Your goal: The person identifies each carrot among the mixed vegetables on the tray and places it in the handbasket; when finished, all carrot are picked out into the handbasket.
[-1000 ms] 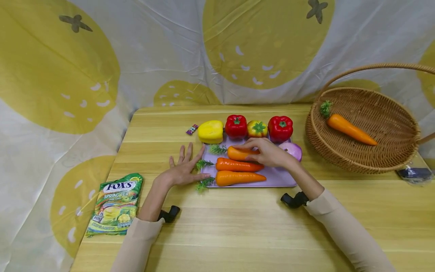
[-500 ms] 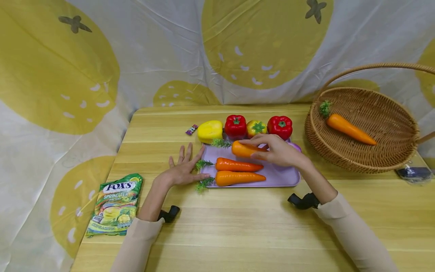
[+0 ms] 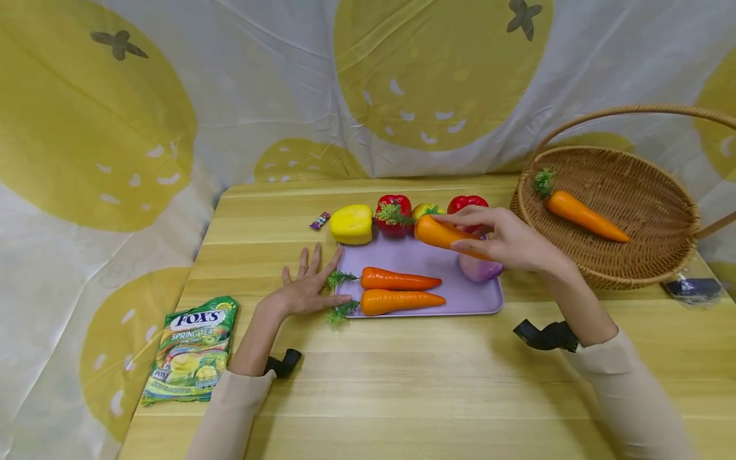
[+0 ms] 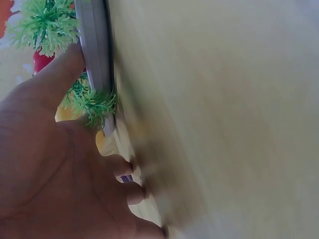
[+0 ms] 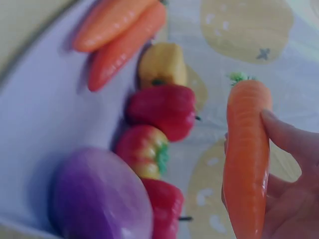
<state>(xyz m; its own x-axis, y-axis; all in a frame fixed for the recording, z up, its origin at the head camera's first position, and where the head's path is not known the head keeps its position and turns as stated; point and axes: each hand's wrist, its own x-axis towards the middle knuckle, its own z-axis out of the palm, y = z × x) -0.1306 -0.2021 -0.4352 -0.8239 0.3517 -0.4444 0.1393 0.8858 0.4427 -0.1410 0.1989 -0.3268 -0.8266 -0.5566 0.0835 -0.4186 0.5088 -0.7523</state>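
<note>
My right hand point(image 3: 508, 241) grips an orange carrot point(image 3: 439, 234) with a green leafy top, raised over the right part of the lilac tray point(image 3: 471, 297). In the right wrist view the thumb presses one side of that carrot point(image 5: 246, 154). My left hand point(image 3: 301, 291) lies with fingers spread at the tray's left edge, its thumb near the leafy tops. Two more carrots, an upper one point(image 3: 399, 279) and a lower one point(image 3: 402, 301), lie side by side on the tray. A purple onion-like vegetable point(image 3: 480, 268) sits at its right end, partly hidden by the held carrot.
Along the tray's back stand a yellow pepper point(image 3: 351, 225), red peppers point(image 3: 393, 211) and a yellow-red one point(image 3: 428, 209). A wicker basket point(image 3: 650, 185) at right holds a carrot point(image 3: 586, 216). A candy bag point(image 3: 192, 351) lies left, a small wrapped candy point(image 3: 320, 221) behind.
My right hand has lifted the back carrot off the tray and carried it to the right and up, uncovering tray surface. The left hand stays in place.
</note>
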